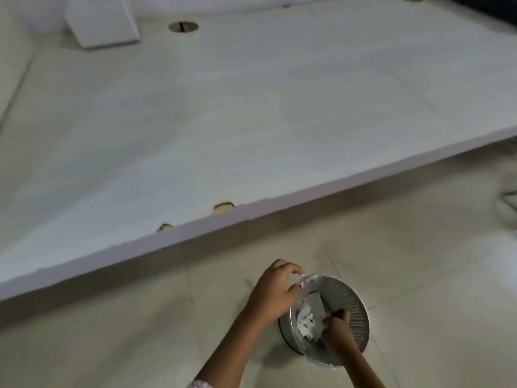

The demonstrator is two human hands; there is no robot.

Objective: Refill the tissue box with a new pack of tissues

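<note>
Reaching down to the tiled floor (pixel 419 261), both hands work at a round metal bin (pixel 344 298) with ribbed sides, lined with a clear plastic liner (pixel 309 280). The bin stands on the floor just in front of the white worktop (pixel 223 121), near the bottom of the view and right of centre.

Left hand (pixel 272 292): at the near-left rim of the bin, fingers curled, thumb and forefinger pinched on the edge of the liner where it folds over the rim.

Right hand (pixel 337 330): inside the mouth of the bin, fingers closed around crumpled white material (pixel 306 317), which looks like tissue or wrapping; which of the two cannot be told from this view. The material lies within the bin, against its left inner wall.

Worktop: long, pale, seen from above at a slant; its front edge runs diagonally across the view. A round cable hole (pixel 183 26) sits near the far edge. A white rectangular object (pixel 103 22) stands at the far left corner; it may be the tissue box, but blur prevents confirmation. Two small chips (pixel 223 207) mark the front edge.

A patterned sleeve (pixel 200 384) shows at the left forearm.
</note>
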